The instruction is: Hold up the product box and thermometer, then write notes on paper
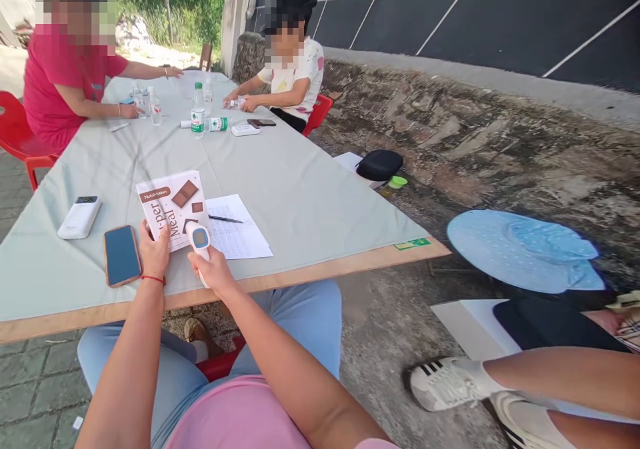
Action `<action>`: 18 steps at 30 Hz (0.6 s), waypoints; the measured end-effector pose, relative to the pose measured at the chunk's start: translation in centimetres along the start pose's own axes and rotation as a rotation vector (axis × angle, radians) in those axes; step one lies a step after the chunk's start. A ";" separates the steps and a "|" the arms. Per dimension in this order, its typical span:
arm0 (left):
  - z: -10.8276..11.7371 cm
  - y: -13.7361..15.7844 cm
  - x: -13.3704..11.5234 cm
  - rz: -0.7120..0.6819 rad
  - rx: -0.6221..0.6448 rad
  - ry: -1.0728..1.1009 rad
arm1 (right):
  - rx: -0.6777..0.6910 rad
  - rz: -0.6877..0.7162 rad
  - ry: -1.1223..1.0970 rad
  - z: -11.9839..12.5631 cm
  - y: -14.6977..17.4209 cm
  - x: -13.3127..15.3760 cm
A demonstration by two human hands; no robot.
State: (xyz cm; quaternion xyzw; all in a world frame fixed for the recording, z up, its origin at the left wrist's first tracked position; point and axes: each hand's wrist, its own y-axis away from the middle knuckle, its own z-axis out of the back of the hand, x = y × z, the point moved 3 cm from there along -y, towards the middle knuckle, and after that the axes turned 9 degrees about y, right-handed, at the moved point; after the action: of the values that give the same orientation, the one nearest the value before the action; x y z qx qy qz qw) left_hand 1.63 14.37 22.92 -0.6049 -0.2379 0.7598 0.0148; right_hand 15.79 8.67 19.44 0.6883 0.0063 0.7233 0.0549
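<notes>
My left hand grips the lower left edge of a white box printed with brown bars and the words NutriMotion and Meal. The box stands tilted above the table. My right hand is wrapped round the handle of a white infrared thermometer, whose small screen faces me. The thermometer's head is close to the box's lower right corner; whether they touch I cannot tell. Left of my left hand lies a phone in an orange-brown case. Behind the thermometer, a printed sheet lies under a black pen.
A white power bank lies at the left on the cloth-covered table. Farther back are an upright green-capped bottle, several other bottles and two seated people. A blue hat and another person's legs are at the right.
</notes>
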 end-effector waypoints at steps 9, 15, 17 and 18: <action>0.2 -0.3 0.3 -0.092 -0.006 -0.084 | 0.008 -0.014 -0.010 0.1 -0.1 0.0; 0.7 -0.1 1.4 -0.064 -0.116 -0.094 | 0.031 0.022 -0.042 1.1 0.3 1.2; 0.9 0.0 1.5 -0.058 -0.157 -0.110 | -0.054 0.055 -0.011 3.1 0.1 1.5; 1.0 0.0 1.6 -0.054 -0.174 -0.111 | -0.124 0.069 0.025 4.6 -0.2 1.5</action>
State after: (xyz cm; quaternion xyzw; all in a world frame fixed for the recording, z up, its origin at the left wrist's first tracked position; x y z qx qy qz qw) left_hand 0.31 14.52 21.63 -0.5541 -0.3194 0.7681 -0.0306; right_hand 20.32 8.70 21.18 0.6743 -0.0616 0.7324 0.0721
